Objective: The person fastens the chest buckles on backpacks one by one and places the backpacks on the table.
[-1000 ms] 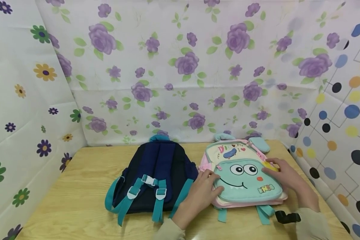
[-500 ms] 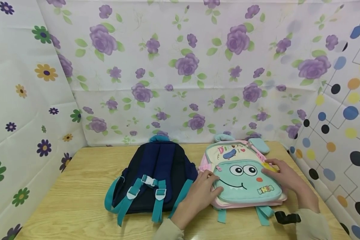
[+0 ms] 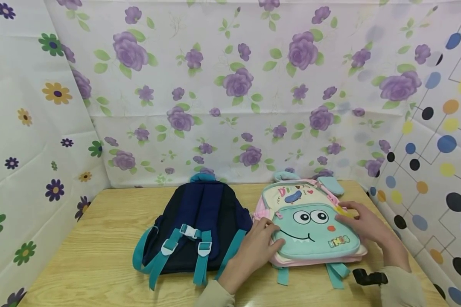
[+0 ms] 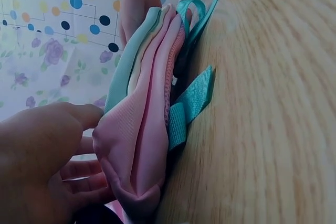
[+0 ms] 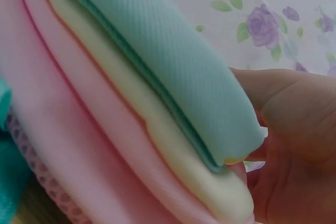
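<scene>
Backpack [image 3: 311, 226] between two hands on a wooden table [image 3: 80, 247]

It lies face up near the table's right edge, its top towards the floral sheet [image 3: 176, 85] rising at the back. The left hand [image 3: 258, 241] is partly closed on its lower left side, thumb at the front pocket [image 3: 307, 247], fingers bent against the pink fabric. The right hand [image 3: 363, 221] holds the other side, also partly closed, thumb on the front, some fingertips hidden. A narrow strip of wood separates the backpack from a navy bag [image 3: 188, 204]; a wide stretch runs from that bag to the left edge. On the right, hand and forearm take up much of the gap before the dotted sheet [image 3: 447, 170].

The pocket is finely ribbed mint cloth with rounded corners, printed with round eyes and a curved smile. Behind it come puffy cream and pink layers, then honeycomb mesh. Flat woven teal straps [image 3: 335, 275] poke out below. The navy bag lies straps up, with a white buckle [image 3: 191, 231] and a thick turquoise top loop [image 3: 202, 176].
</scene>
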`<state>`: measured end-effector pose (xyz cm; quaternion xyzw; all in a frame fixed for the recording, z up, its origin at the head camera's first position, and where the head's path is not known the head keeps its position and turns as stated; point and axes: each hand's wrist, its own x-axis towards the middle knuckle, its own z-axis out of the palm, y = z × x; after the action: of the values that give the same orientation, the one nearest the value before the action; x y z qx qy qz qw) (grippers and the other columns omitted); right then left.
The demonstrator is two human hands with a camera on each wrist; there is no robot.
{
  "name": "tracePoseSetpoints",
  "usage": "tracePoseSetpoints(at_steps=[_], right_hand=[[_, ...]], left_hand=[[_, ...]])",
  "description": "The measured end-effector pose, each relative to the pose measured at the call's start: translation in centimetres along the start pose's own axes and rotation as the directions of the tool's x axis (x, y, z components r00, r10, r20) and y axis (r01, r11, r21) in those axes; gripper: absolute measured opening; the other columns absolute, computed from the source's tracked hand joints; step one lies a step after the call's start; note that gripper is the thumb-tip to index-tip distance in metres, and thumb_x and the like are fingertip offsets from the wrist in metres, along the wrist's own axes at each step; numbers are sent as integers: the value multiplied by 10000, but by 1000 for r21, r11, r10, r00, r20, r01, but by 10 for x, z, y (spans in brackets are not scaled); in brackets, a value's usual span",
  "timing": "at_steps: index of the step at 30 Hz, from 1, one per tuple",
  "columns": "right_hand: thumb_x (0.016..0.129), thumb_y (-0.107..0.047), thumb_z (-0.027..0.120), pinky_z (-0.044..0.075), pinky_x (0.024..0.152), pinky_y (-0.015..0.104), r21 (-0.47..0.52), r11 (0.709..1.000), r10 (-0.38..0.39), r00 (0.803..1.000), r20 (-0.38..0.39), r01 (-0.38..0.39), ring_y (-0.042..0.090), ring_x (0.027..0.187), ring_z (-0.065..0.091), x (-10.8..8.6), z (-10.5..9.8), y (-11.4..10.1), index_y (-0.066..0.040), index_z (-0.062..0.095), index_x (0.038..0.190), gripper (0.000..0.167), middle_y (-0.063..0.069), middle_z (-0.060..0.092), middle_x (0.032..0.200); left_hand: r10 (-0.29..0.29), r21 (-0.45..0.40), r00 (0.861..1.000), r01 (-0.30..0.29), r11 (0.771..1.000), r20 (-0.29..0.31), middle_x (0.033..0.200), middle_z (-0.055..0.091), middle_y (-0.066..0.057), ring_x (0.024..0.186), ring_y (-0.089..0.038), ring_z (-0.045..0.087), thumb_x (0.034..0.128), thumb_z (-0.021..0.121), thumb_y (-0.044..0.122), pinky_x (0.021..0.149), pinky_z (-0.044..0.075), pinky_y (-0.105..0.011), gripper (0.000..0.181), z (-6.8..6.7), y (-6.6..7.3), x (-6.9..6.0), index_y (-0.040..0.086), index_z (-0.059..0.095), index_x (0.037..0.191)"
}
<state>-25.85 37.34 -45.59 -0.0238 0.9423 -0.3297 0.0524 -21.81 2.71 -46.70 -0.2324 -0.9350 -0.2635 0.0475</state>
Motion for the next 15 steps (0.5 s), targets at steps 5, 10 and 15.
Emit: tracePoseSetpoints(at_steps=[5, 10, 15], right_hand=[[932, -595, 585, 507, 882, 535, 13, 1000, -12, 999, -32, 13, 482, 1186, 540, -4, -8, -8, -83, 416, 1488, 775, 262, 415, 1488], [948, -545, 598, 541, 691, 319, 93, 995, -29, 997, -67, 35, 301, 980, 626, -9, -16, -16, -89, 429, 1484, 724, 251, 478, 1393], [965, -526, 581, 529, 586, 298, 121, 992, -36, 995, -94, 47, 187, 774, 624, -19, -28, -29, -139, 431, 1488, 668, 200, 594, 1144]], left_hand=[[-24, -18, 1000, 24, 1000, 4, 1217, 562, 10, 1099, -130, 511, 952, 634, 452, 886, 497, -265, 413, -1, 4, -1, 160, 686, 1238], [-51, -70, 999, 51, 996, -4, 1221, 559, 9, 1104, -137, 506, 950, 631, 446, 900, 500, -276, 402, 1, 8, -2, 155, 691, 1221], [-58, -125, 998, 59, 990, 15, 1227, 546, 19, 1121, -130, 495, 940, 616, 500, 922, 494, -279, 444, 3, 10, -2, 173, 686, 1232]])
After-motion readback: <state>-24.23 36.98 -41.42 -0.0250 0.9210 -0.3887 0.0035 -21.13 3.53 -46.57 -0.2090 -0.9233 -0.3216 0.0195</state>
